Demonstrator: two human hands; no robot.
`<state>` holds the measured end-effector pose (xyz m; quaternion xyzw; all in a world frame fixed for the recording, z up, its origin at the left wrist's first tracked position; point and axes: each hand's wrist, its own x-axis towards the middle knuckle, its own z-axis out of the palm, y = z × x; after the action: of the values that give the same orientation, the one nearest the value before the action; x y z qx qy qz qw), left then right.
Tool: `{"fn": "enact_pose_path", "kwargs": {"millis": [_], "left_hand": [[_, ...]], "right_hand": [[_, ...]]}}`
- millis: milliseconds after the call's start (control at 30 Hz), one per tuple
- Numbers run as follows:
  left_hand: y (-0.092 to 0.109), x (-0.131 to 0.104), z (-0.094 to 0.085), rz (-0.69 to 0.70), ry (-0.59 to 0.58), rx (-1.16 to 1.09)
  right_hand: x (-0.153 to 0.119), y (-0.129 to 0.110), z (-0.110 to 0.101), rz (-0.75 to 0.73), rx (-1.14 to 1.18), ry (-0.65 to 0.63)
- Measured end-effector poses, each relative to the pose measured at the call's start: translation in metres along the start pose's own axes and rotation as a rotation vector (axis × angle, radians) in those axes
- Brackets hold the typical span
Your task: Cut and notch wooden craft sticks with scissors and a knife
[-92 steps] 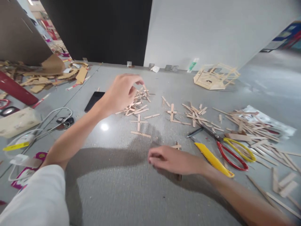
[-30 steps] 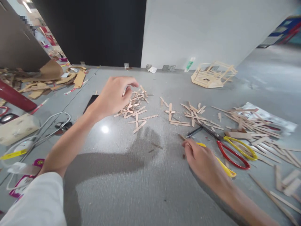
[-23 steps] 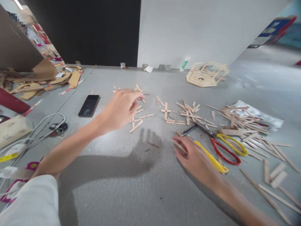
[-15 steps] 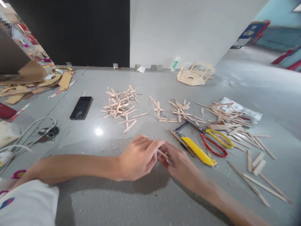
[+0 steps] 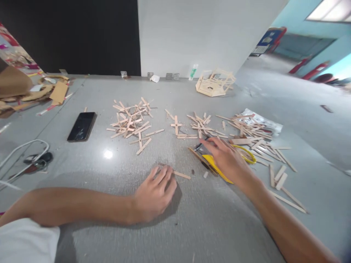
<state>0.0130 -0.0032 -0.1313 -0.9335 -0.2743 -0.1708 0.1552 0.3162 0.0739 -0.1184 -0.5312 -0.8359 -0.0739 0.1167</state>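
Note:
My left hand (image 5: 159, 190) rests on the grey table with its fingers bent over one end of a wooden stick (image 5: 181, 175), pressing on it. The stick's other end points right. My right hand (image 5: 223, 155) reaches over the yellow cutter (image 5: 216, 168) and the scissors, whose yellow handle (image 5: 251, 155) shows beyond it. Its fingers are apart, and nothing shows between them. The red handle is hidden under that hand. Small wood bits (image 5: 205, 175) lie between the hands.
Loose sticks (image 5: 286, 160) and a plastic bag (image 5: 274, 126) lie right. Stick piles (image 5: 131, 118) spread behind the hands, with a wooden frame (image 5: 215, 86) farther back. A phone (image 5: 81, 126), cable (image 5: 24, 144) and cardboard (image 5: 59, 92) are left.
My hands have parted. My left hand went down to the table with the stick; my right hand moved right and up over the cutter and scissors. The camera view shifted right.

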Motion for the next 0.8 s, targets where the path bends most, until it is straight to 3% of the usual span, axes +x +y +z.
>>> {"fn": "enact_pose_path", "kwargs": {"millis": [133, 233, 367, 467, 600, 700, 800], "left_hand": [[0.001, -0.002, 0.003, -0.012, -0.023, 0.016], [0.002, -0.004, 0.005, -0.005, 0.025, 0.035], [0.003, -0.006, 0.005, 0.042, 0.061, 0.085], [0.003, -0.007, 0.005, 0.070, 0.059, 0.103], [0.002, -0.005, 0.002, 0.083, 0.091, 0.095], [0.001, -0.004, 0.000, 0.108, 0.104, 0.077], [0.001, -0.004, 0.000, 0.121, 0.145, 0.059]], "right_hand": [[0.006, 0.005, 0.003, -0.097, 0.040, -0.012], [0.009, 0.002, -0.001, -0.102, 0.016, -0.008], [0.005, 0.004, -0.003, -0.146, 0.028, -0.090], [-0.002, 0.011, -0.001, -0.105, 0.103, -0.136], [-0.007, 0.018, -0.004, -0.060, 0.101, -0.104], [-0.004, 0.011, -0.008, -0.013, 0.132, 0.054], [0.001, -0.011, -0.012, 0.156, 0.485, 0.493]]}}
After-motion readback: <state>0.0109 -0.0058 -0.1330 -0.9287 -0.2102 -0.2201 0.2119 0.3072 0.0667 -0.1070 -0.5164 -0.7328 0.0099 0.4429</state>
